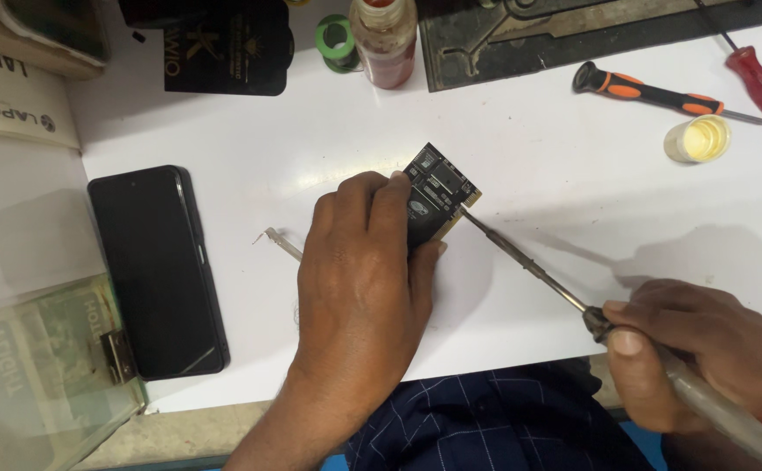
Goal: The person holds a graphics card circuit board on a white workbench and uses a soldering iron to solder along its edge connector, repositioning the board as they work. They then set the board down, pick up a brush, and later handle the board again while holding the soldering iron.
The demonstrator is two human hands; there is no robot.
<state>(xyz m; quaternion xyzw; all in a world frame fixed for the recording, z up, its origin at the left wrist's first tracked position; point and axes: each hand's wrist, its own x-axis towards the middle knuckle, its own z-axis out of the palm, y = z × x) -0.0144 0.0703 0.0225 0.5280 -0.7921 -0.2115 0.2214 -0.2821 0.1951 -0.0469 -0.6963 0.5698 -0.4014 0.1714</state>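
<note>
My left hand (362, 275) presses down on a small black circuit board (439, 190) with gold edge contacts, pinning it on the white table (555, 174). My right hand (704, 349) grips the handle of a soldering iron (529, 262). Its long metal tip reaches up-left and touches the board's gold edge. A thin strand of solder wire (281, 243) sticks out to the left from under my left hand.
A black phone (158, 269) lies face down at the left. At the back stand a bottle of red liquid (384, 39), a green solder spool (337, 42), a black packet (228, 48), an orange-black screwdriver (651, 92), a red screwdriver (760, 78) and a small yellowish jar (698, 139).
</note>
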